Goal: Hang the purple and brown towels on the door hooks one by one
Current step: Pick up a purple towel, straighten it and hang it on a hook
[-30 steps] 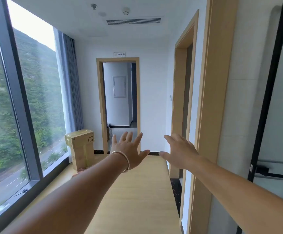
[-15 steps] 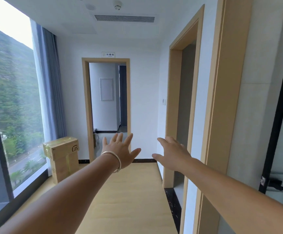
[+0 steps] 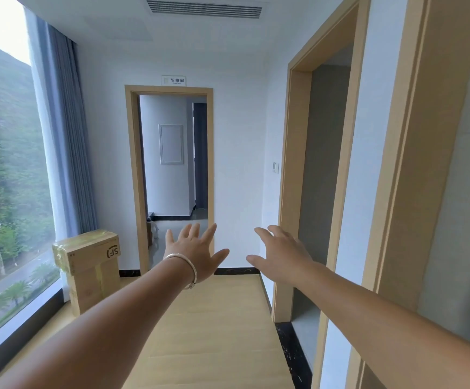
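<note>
Both arms reach out ahead of me down a corridor. My left hand [image 3: 196, 254], with a silver bangle on its wrist, has its fingers spread and holds nothing. To its right, my right hand [image 3: 280, 255] is also held out with straight fingers, empty. No purple towel, brown towel or door hooks appear in view.
A wooden-framed open doorway [image 3: 172, 175] with a sign above it stands at the corridor's end. Another doorway [image 3: 316, 192] opens on the right wall. A taped cardboard box [image 3: 89, 265] sits by the big window [image 3: 6, 192] and grey curtain on the left. The floor is light wood.
The view has moved forward along the corridor and swung slightly left, so the end doorway and the box look nearer. Both hands stay outstretched and empty.
</note>
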A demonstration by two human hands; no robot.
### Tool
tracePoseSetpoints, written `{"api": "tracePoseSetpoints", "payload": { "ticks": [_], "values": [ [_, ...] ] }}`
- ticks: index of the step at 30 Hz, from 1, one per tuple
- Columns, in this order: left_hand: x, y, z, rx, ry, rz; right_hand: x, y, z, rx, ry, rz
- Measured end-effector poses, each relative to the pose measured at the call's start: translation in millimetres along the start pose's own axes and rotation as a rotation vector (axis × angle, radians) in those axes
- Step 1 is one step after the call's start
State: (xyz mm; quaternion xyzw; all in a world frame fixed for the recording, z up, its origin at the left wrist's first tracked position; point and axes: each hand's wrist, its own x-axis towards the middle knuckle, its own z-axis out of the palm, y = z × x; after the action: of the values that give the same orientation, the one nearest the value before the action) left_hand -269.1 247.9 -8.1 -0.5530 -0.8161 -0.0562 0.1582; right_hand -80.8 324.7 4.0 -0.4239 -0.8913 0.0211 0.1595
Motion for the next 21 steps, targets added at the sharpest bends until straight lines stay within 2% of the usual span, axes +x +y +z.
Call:
{"api": "tracePoseSetpoints", "payload": {
  "ticks": [13,21],
  "values": [
    [231.1,1.4,48.4,0.026,0.05,-0.011,235.1,79.0,30.9,-0.01,0.016,-0.034],
    [340.8,-30.4,105.0,0.061,0.0,-0.057,360.9,92.4,84.9,-0.005,-0.033,-0.073]
  ]
}}
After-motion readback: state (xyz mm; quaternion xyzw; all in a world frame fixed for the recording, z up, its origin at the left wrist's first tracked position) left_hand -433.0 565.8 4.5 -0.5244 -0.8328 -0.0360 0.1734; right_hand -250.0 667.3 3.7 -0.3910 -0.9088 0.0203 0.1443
